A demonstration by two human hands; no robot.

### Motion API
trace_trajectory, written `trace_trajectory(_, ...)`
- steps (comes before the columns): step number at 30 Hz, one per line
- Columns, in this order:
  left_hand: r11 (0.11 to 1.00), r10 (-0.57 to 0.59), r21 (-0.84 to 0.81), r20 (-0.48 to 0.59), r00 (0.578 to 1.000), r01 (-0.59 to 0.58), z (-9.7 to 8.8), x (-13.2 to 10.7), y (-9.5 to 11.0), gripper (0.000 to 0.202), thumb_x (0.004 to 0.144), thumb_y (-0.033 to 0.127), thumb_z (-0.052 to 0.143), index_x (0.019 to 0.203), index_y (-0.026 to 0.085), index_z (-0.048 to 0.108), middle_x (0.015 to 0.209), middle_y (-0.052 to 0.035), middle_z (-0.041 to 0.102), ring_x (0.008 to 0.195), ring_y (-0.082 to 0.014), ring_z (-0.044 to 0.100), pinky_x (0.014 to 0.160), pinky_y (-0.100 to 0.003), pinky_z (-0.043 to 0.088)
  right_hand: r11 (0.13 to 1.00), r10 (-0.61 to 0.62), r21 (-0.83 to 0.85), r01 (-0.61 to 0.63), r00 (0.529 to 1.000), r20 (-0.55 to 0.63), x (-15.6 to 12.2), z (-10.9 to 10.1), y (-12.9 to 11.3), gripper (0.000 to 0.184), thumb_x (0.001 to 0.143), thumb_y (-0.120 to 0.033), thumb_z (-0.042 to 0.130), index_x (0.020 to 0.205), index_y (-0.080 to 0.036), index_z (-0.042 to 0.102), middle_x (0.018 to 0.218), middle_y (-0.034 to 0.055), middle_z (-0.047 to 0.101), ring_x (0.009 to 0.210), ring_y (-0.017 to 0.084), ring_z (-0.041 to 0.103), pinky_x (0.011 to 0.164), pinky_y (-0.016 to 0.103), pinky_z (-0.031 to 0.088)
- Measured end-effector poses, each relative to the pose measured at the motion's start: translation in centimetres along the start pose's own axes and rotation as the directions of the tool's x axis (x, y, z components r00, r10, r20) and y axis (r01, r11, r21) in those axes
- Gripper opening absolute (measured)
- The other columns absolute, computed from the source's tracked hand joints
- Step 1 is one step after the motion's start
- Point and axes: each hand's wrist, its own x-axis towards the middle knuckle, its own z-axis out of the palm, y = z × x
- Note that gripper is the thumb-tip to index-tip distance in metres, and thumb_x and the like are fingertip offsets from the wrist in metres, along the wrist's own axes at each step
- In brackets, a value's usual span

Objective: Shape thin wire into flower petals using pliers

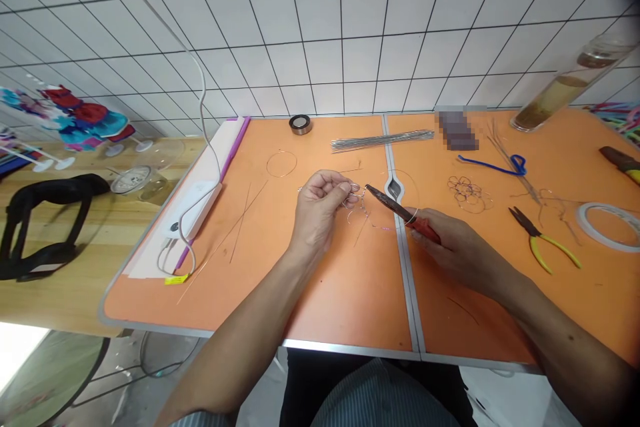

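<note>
My left hand [323,203] pinches a small piece of bent, looped thin wire [356,199] between thumb and fingers, above the orange table. In my right hand [447,240] is a pair of pliers [395,205] with red handles and dark, narrow jaws. The jaw tips point left and are at the edge of the wire piece. Whether they grip the wire or only touch it, I cannot tell. A flower-shaped wire piece [469,192] lies to the right of my right hand, near small yellow-handled pliers [537,237].
On the orange table [350,307] are a bundle of straight wires [383,141], a tape roll [301,124], a blue bent wire [493,165] and a white ring coil [607,227]. A power strip [193,213] with a cable lies left. A tall glass jar [560,93] stands back right.
</note>
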Motion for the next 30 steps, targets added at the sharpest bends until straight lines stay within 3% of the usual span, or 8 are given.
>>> trace_trajectory(8,1.0,0.027,0.0,-0.006,1.0,-0.027,-0.14,0.11,-0.05,0.026,0.077,0.029,0.093,0.087,0.019,0.072,0.084,-0.0016,0.08,0.067,-0.0104,0.072,0.067,-0.023,0.056,0.999,-0.025,0.021,0.024,0.999,0.029,0.0,-0.01,-0.01,0.032,0.111,-0.044,0.048,0.086,-0.026,0.05,0.084,0.001,0.061,0.073,0.021,0.054,0.068,0.033,0.04)
trace_trajectory(30,0.992,0.124,0.031,0.035,0.992,-0.125,-0.12,0.27,-0.28,0.024,0.08,0.03,0.093,0.089,0.019,0.074,0.086,-0.0031,0.081,0.07,-0.0115,0.073,0.066,-0.023,0.057,0.999,-0.046,-0.003,0.046,0.998,0.049,0.18,-0.09,0.12,0.03,0.112,-0.046,0.047,0.093,-0.025,0.058,0.085,0.0021,0.062,0.077,0.022,0.058,0.068,0.033,0.04)
